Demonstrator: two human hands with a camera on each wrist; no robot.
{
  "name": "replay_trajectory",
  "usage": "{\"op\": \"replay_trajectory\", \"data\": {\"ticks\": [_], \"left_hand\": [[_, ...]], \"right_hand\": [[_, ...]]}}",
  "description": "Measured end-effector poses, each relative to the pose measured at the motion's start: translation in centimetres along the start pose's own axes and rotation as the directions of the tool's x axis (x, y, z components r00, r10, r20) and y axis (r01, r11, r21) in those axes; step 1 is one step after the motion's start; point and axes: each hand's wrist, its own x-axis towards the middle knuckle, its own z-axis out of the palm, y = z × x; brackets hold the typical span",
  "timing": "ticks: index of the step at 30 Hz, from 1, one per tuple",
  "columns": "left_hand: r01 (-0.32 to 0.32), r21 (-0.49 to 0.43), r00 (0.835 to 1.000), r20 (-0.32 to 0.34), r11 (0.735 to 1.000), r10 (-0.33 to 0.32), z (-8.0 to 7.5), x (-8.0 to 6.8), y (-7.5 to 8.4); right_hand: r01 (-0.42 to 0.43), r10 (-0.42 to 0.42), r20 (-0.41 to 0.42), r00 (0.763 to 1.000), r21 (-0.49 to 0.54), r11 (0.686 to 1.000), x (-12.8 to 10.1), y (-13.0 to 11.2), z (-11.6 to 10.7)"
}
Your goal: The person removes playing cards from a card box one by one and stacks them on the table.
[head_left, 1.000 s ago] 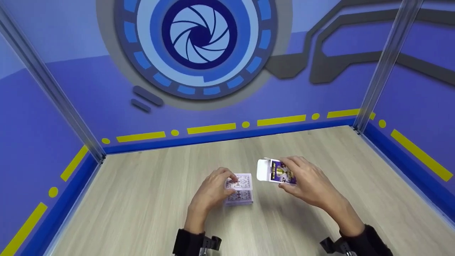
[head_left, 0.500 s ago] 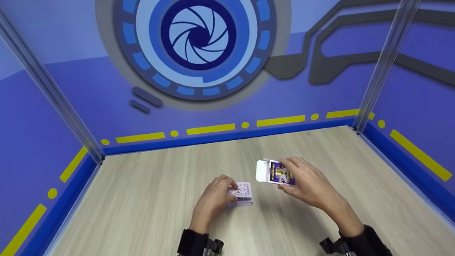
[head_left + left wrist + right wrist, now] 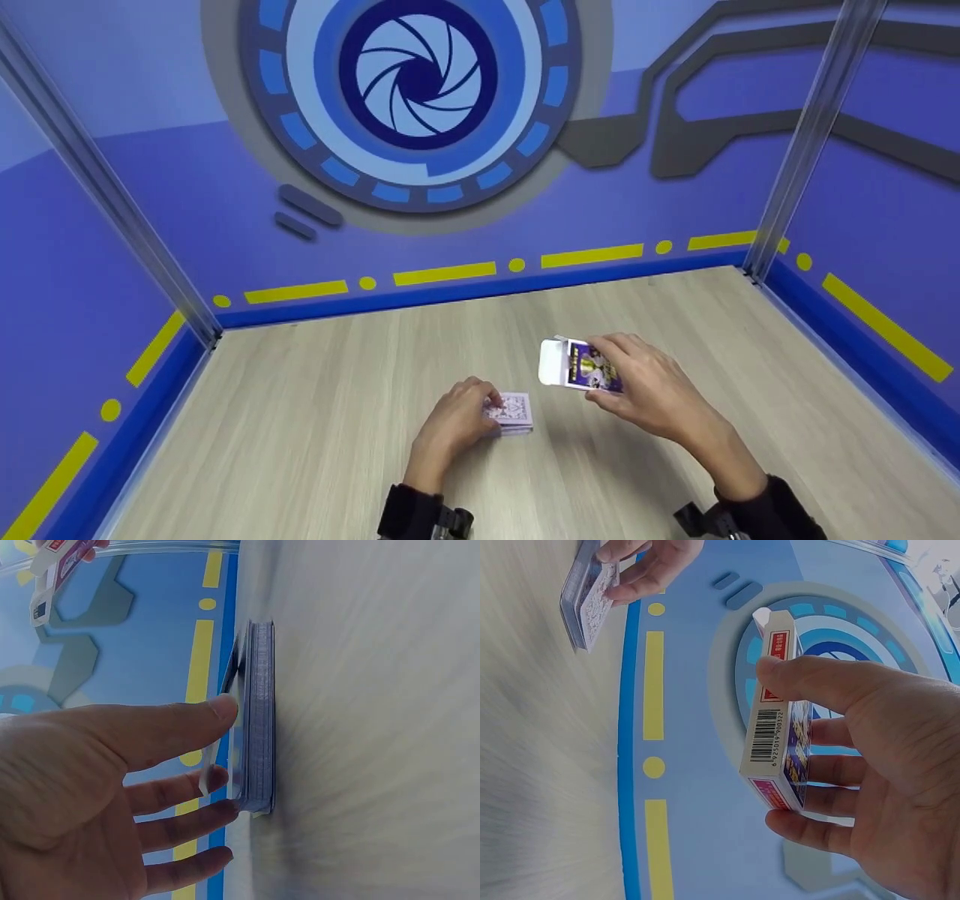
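Note:
My left hand (image 3: 455, 420) is at a deck of playing cards (image 3: 260, 720) lying on the wooden table. Its thumb and fingers pinch a thin playing card (image 3: 213, 754) at the top, tilted a little away from the stack, as the left wrist view shows. The card's patterned back (image 3: 515, 409) faces up in the head view. To the right, my right hand (image 3: 649, 382) grips a purple and white card box (image 3: 592, 366) in the air. Its white end flap (image 3: 553, 362) stands open toward the left. A barcode (image 3: 765, 736) shows on its side in the right wrist view.
The wooden table (image 3: 322, 442) runs back to a blue printed wall (image 3: 420, 240) with yellow dashes. Side walls rise at left and right, with metal posts (image 3: 806, 150) at the corners. Black bands (image 3: 409, 514) circle both wrists.
My left hand has come down and slightly toward me, bringing the lifted playing card from above the deck's far side onto the deck. The right hand and box have stayed nearly still.

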Motion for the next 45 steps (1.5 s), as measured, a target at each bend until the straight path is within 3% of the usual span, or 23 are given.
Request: {"op": "replay_trajectory", "data": {"ticks": [21, 34, 38, 40, 42, 45], "left_hand": [[0.028, 0.015, 0.999, 0.023, 0.999, -0.028, 0.9, 0.0, 0.1], [0.041, -0.002, 0.999, 0.036, 0.999, -0.041, -0.1, -0.1, 0.2], [0.009, -0.001, 0.996, -0.092, 1.0, -0.009, -0.9, 0.1, 0.8], [-0.016, -0.015, 0.979, -0.202, 1.0, 0.013, -1.4, 0.3, 1.5], [-0.052, -0.04, 0.947, -0.318, 0.998, 0.037, -1.9, 0.4, 2.3], [-0.143, -0.101, 0.884, -0.461, 0.985, 0.082, -2.4, 0.3, 3.9]], "right_hand": [[0.003, -0.003, -0.003, 1.0, -0.002, 1.0, -0.2, 0.0, -0.1], [-0.006, 0.006, -0.001, 1.0, 0.007, 1.0, -0.1, -0.1, -0.1], [-0.009, 0.009, 0.002, 1.0, 0.025, 1.0, -0.1, -0.1, -0.1], [-0.016, 0.016, 0.008, 1.0, 0.036, 0.999, -0.1, -0.2, -0.1], [-0.019, 0.018, 0.01, 1.0, 0.041, 0.999, -0.1, -0.2, -0.1], [-0.013, 0.012, 0.006, 1.0, 0.043, 0.999, -0.1, -0.2, 0.0]]}}
